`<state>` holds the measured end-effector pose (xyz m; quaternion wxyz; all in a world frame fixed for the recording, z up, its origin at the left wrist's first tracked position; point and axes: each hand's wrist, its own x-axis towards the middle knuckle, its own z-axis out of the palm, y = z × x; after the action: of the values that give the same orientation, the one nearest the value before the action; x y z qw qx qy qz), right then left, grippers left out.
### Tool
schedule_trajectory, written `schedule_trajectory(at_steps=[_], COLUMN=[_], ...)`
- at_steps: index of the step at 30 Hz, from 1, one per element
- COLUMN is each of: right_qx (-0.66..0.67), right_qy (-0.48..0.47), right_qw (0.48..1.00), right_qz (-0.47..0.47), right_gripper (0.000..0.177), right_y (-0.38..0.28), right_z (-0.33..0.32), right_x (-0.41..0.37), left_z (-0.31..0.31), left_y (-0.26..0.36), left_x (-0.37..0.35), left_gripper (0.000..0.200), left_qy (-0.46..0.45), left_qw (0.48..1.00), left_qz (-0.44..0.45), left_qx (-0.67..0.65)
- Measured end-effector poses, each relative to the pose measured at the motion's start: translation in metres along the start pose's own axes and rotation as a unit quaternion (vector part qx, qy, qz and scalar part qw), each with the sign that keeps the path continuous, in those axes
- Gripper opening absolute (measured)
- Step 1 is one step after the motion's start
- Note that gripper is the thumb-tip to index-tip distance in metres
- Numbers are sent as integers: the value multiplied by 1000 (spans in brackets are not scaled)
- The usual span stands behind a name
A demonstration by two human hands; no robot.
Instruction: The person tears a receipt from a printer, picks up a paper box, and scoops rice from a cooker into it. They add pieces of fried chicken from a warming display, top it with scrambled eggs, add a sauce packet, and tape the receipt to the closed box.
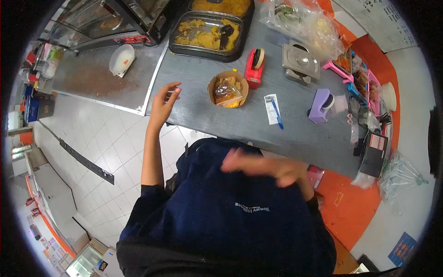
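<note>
Left hand [164, 102] open, empty; paper bowl [227, 89] near its right. Right hand [267, 167] blurred, unreadable.

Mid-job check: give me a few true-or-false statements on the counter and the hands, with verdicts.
1. The bowl holds a bag of food. True.
2. The left hand grips the bowl. False: it is raised over the counter's near edge, fingers open and empty, apart from the bowl.
3. A pen lies on the receipt. True.
4. The tape dispenser is green. False: it is red, and stands just right of the bowl.
5. The steel pan has its lid on. True.
6. The right hand rests on the counter. False: it is blurred, in front of the chest, short of the counter.
</note>
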<state>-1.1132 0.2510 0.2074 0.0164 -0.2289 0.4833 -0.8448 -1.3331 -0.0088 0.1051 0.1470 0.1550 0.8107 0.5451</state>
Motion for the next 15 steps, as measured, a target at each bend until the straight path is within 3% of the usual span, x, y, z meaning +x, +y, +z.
schedule_trajectory(at_steps=[1,2,3,4,5,7,9,10,12,14,15], right_qx=[-170,-326,-504,-651,-666,-643,-370,-360,-228,-75,-70], right_qy=[-161,-313,-286,-88,-167,67,114,104,-93,-273,-277], right_qw=[967,870,768,637,477,686,883,887,965,954,953], right_qz=[102,198,273,403,549,333,263,268,91,-97,-97], right_gripper=[56,57,58,56,53,55,49,49,50,52,52], right_y=[15,28,37,33,28,23,-32,-38,-46,-52,-50], right_z=[-4,-10,-24,-30,-49,-72,-38,-24,2,22,29], right_x=[-2,-4,-4,-16,-5,-32,13,19,22,29,47], left_z=[3,6,9,11,10,10,6,4,1,-3,-9], left_y=[6,8,8,8,13,20,23,24,30,46,55], left_x=[-3,-4,-7,-11,-14,-16,-20,-21,-19,-23,-25], left_gripper=[33,33,33,34,35,35,34,34,34,30,32], left_qy=[-32,-37,-62,-84,-95,-100,-120,-112,-120,-100,-128], left_qw=[999,999,997,995,993,992,991,991,992,994,989], left_qz=[-24,-30,-42,-54,-60,-59,-55,-68,-41,-30,-9], left_qx=[22,20,22,24,41,46,38,41,16,-17,-77])
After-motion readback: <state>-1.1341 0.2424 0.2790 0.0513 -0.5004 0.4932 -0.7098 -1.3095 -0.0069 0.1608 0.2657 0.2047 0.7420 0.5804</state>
